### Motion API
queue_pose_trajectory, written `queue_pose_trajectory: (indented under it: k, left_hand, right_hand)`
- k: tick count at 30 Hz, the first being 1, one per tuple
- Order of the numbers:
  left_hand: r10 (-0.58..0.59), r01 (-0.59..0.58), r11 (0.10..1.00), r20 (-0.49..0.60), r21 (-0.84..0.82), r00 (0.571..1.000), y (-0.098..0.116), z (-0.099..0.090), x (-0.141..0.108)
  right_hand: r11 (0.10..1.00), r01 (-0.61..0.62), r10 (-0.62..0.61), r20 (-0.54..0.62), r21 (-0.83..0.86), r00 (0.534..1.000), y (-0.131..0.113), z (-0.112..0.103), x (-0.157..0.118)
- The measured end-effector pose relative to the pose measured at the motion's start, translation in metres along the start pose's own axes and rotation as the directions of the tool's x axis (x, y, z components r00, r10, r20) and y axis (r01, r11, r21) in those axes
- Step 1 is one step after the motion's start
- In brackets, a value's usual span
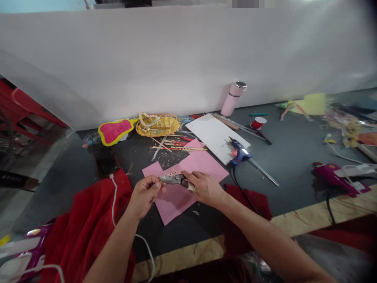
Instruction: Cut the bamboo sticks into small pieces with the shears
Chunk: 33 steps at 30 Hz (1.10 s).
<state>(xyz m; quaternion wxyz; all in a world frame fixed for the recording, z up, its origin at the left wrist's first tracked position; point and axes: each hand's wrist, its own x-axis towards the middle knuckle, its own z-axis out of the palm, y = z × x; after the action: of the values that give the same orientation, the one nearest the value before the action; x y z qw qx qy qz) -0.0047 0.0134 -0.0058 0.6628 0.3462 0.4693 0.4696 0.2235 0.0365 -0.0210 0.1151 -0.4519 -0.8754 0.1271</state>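
Cutting partway along, it seems: small pale pieces lie on the pink paper.
The right hand has its fingers wrapped around the handles of the clippers, held over the paper; the left hand pinches a small bit at the blade tip, too small to make out. Long sticks lie beyond on the counter, apparently whole; how much cutting is left, I cannot tell.

2 hands, 1 pr pruners, 1 btl, 1 spool.
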Motion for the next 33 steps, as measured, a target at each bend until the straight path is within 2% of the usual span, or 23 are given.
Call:
queue_pose_trajectory:
  k: [7, 15, 19, 23, 27, 33]
  left_hand:
    - [0.011, -0.011, 1.0, 0.047, 0.009, 0.999, -0.003, -0.002, -0.001]
    - [-0.136, 0.152, 0.986, 0.203, -0.068, 0.97, -0.002, -0.007, -0.003]
    - [-0.152, 0.169, 0.983, 0.189, -0.078, 0.97, -0.002, -0.008, -0.002]
    - [-0.106, 0.122, 0.988, 0.15, -0.097, 0.983, -0.003, -0.009, -0.001]
    - [-0.076, 0.096, 0.989, 0.169, -0.11, 0.983, -0.002, -0.011, -0.002]
    - [-0.093, 0.11, 0.991, 0.209, -0.072, 0.973, -0.002, -0.008, -0.005]
  right_hand:
    - [0.997, 0.08, -0.08, -0.04, 0.005, 0.996, 0.007, 0.0, 0.003]
    - [0.992, 0.122, -0.121, -0.015, 0.031, 0.992, 0.011, -0.005, 0.003]
    - [0.992, 0.119, -0.119, -0.014, 0.028, 0.993, 0.009, -0.003, 0.002]
    - [0.996, 0.083, -0.082, -0.022, 0.04, 0.996, 0.002, 0.001, 0.001]
    - [0.996, 0.044, -0.045, 0.018, 0.073, 0.999, -0.003, 0.002, -0.001]
    - [0.987, 0.107, -0.119, 0.105, 0.117, 0.987, 0.007, -0.009, -0.002]
